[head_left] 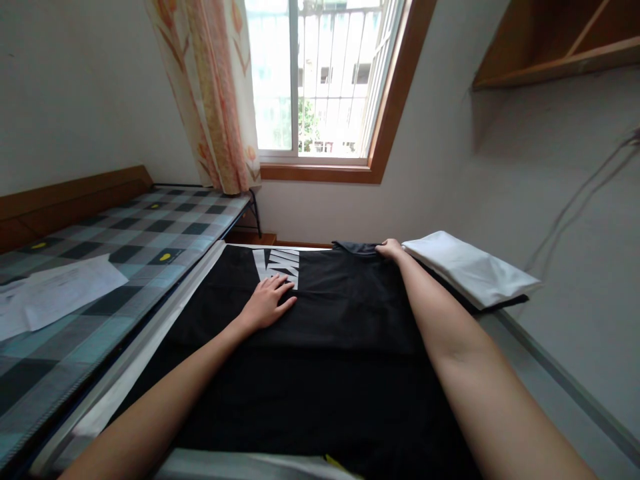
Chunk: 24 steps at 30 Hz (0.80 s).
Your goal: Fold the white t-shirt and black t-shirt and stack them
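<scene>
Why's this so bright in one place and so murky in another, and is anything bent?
All in the head view: the window glares, washing out detail beyond; the black cloth sinks into darkness nearest the camera; the frame leans, probably from a wide, tilted lens.

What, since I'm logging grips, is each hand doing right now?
Left hand: open, resting on the black cloth.
Right hand: closed, holding the black cloth near its far edge.
</scene>
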Motion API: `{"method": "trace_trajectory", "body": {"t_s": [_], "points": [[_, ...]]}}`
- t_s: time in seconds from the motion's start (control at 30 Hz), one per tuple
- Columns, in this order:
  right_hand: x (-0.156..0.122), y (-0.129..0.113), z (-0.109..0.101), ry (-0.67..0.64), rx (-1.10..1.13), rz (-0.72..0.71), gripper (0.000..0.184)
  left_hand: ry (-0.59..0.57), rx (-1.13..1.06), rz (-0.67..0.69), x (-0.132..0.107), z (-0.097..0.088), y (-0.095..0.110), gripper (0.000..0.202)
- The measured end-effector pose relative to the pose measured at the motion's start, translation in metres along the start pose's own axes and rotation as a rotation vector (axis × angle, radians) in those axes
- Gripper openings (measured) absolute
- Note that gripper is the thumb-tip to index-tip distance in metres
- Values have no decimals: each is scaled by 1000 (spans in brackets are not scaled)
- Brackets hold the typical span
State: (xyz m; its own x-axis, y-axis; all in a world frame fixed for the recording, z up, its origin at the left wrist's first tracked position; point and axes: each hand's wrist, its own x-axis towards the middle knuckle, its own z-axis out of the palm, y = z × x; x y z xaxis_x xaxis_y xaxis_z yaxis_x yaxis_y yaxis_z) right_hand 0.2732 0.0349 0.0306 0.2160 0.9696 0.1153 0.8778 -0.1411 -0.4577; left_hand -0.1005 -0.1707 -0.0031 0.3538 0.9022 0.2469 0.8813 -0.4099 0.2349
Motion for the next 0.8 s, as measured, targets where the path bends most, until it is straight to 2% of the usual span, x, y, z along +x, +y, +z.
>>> {"method": "trace_trajectory", "body": {"t_s": [0.13,0.27,0.5,0.6,0.63,0.7,0.8], "points": [[2,-5,-7,-9,146,122,28,14,-14,0,0,0,0,51],[-6,-9,-12,10,322,129,34,6,-11,-8,0,0,1,51],[-18,-22,-22,41,550,65,31,18,-1,1,0,0,0,50],[-31,-22,-33,73,595,-105,30,17,0,6,0,0,-1,50],[-38,-19,-37,34,584,-195,27,17,-2,7,0,0,-1,49],[-54,-9,-46,-134,500,-367,20,18,-6,9,0,0,-1,49],[-79,9,-57,-411,305,-496,13,17,-1,10,0,0,-1,49]]}}
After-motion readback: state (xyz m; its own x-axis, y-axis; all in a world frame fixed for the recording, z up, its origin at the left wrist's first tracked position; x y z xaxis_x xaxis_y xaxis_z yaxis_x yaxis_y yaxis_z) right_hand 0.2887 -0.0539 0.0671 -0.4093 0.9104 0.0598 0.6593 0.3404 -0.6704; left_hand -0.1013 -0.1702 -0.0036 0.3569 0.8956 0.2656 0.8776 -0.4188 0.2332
